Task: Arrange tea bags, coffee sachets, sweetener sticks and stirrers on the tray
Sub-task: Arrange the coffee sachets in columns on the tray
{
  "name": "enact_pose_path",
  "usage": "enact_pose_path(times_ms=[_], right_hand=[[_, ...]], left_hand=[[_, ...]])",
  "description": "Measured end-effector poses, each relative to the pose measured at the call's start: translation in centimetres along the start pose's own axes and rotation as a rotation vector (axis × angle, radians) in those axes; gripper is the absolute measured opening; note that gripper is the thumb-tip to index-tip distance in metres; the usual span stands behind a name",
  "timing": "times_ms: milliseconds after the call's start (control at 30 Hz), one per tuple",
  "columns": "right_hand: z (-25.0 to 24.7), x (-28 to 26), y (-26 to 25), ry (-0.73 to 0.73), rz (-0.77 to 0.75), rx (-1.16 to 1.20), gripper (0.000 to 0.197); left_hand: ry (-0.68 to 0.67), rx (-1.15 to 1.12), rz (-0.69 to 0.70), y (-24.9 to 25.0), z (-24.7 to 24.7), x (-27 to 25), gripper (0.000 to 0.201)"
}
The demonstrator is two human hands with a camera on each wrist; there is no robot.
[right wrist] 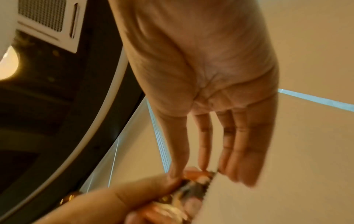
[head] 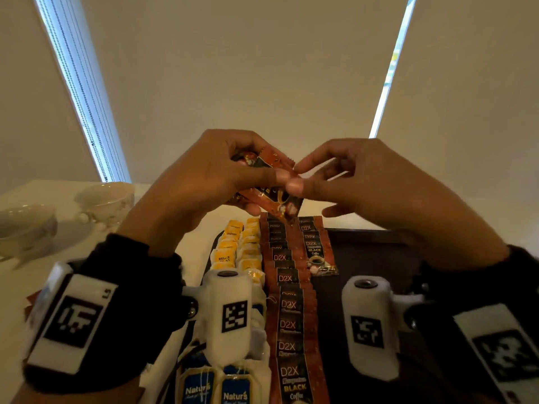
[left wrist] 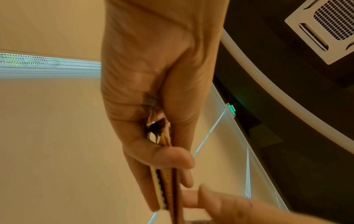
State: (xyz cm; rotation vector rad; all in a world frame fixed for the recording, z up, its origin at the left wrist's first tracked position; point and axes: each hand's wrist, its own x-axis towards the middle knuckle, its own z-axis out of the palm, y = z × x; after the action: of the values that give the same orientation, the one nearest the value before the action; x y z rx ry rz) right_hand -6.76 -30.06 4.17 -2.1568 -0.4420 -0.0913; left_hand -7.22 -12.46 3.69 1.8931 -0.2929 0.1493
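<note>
The left hand [head: 204, 176] is raised above the far end of the tray, its fingers and thumb curled round a small stack of red-brown foil coffee sachets [head: 275, 196]; the left wrist view shows the thumb [left wrist: 172, 157] pressing the stack edge-on against the fingers. The right hand [head: 376, 185] meets it from the right, thumb and forefinger pinching the near sachet's corner, the other fingers loosely spread and only slightly bent. Both wrists are lifted, backs of the hands towards the head camera, with black sleeves and white marker-tagged camera mounts on the forearms.

Below the hands lies a dark rectangular tray [head: 376, 258] on the white tabletop [head: 17, 290]. Down its middle runs a long overlapping row of matching sachets [head: 291, 313], printed "D2X" and, on the nearest, "BLACK Coffee". A shorter second row of the same sachets [head: 316, 249] lies just to its right at the far end. To the left of the long row sit yellow-tagged tea bags [head: 233, 249], one reading "RELAX", and nearer, blue-tagged tea bags [head: 215, 389] reading "Natur's".

Two white porcelain teacups [head: 102, 202] stand on the tabletop at far left, apart from the tray.
</note>
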Motion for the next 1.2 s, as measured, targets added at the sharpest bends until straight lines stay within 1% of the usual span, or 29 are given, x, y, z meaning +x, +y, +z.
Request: enact_pose_path(times_ms=[67, 133, 200, 267, 367, 467, 600, 733, 833, 1000, 1133, 1200], right_hand=[[0.7, 0.1, 0.9, 0.104, -0.065, -0.01, 0.018], [1.0, 0.3, 1.6, 0.159, -0.097, 0.014, 0.017], [1.1, 0.6, 1.9, 0.152, -0.119, 0.07, 0.021], [1.1, 0.7, 2.1, 0.135, -0.134, 0.07, 0.023], [0.8, 1.0, 2.7, 0.157, -0.109, 0.011, 0.015], [0.5, 1.0, 3.0, 0.165, -0.061, 0.025, 0.011], [-0.3, 0.5, 2.4, 0.094, -0.006, 0.055, 0.01], [-1.8, -0.1, 2.3, -0.03, 0.097, 0.088, 0.011], [-2.8, -0.1, 2.9, -0.024, 0.197, 0.122, 0.012], [-4.0, 0.4, 4.4, -0.018, 0.366, 0.015, 0.014], [-4.0, 0.9, 6.3, -0.065, 0.503, -0.005, 0.011], [-3.3, 1.1, 7.6, -0.125, 0.566, -0.059, 0.007]], left_hand=[[-0.025, 0.006, -0.01, 0.1, -0.1, -0.1, 0.033], [-0.054, 0.015, -0.011, 0.3, 0.2, -0.2, 0.03], [-0.069, 0.023, -0.008, 0.3, 0.5, -0.1, 0.031], [-0.096, 0.024, -0.03, 0.2, 0.6, -0.1, 0.033], [-0.144, -0.063, -0.086, 0.0, 0.5, 0.1, 0.038], [-0.091, -0.16, -0.113, -0.1, 0.2, 0.2, 0.043], [-0.028, -0.093, -0.078, 0.0, 0.3, 0.2, 0.034], [-0.038, -0.048, -0.05, 0.1, 0.4, 0.0, 0.035], [-0.006, -0.045, -0.069, 0.0, 0.4, 0.1, 0.022], [0.06, -0.065, -0.077, 0.1, 0.1, 0.2, 0.025], [0.085, -0.097, -0.063, 0.4, -0.2, 0.1, 0.025], [0.09, -0.104, -0.061, 0.6, -0.3, -0.1, 0.025]])
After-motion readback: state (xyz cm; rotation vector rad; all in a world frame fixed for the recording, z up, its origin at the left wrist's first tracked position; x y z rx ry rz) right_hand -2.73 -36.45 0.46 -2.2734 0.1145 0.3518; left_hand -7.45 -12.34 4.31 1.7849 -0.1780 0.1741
